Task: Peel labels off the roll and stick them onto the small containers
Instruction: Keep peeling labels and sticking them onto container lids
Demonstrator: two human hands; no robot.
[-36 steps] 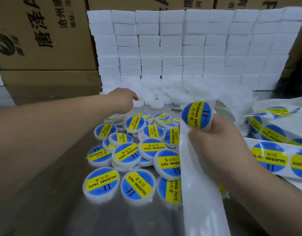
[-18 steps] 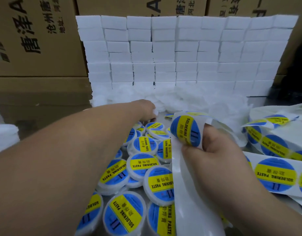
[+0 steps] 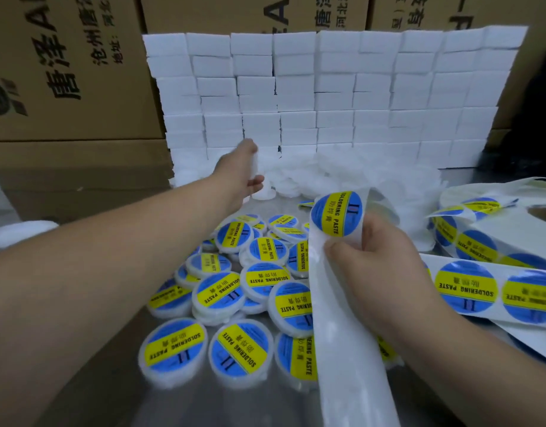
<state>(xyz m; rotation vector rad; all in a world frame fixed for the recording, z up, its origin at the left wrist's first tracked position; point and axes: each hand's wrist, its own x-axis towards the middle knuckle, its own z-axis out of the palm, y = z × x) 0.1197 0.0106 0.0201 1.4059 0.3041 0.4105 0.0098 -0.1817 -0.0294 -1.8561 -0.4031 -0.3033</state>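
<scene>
My left hand (image 3: 242, 175) reaches far out to the heap of plain white containers (image 3: 330, 177) and grips one small white container (image 3: 255, 163) between thumb and fingers. My right hand (image 3: 376, 257) pinches the white backing strip (image 3: 342, 349), which bends over at the top. A round blue and yellow "SOLDERING PASTE" label (image 3: 336, 214) sits at that bend. The strip runs on to the right with more labels (image 3: 467, 288) and up to the label roll (image 3: 493, 229). Several labelled containers (image 3: 259, 274) lie in a pile on the table between my arms.
A wall of stacked white blocks (image 3: 327, 87) stands behind the containers. Brown cardboard boxes (image 3: 65, 72) rise at the back and left. The steel table (image 3: 117, 380) shows bare at the front left. Something white (image 3: 22, 229) lies at the left edge.
My left hand has reached further out, from over the labelled pile to the plain white containers, and now grips one. My right hand keeps hold of the strip with the label.
</scene>
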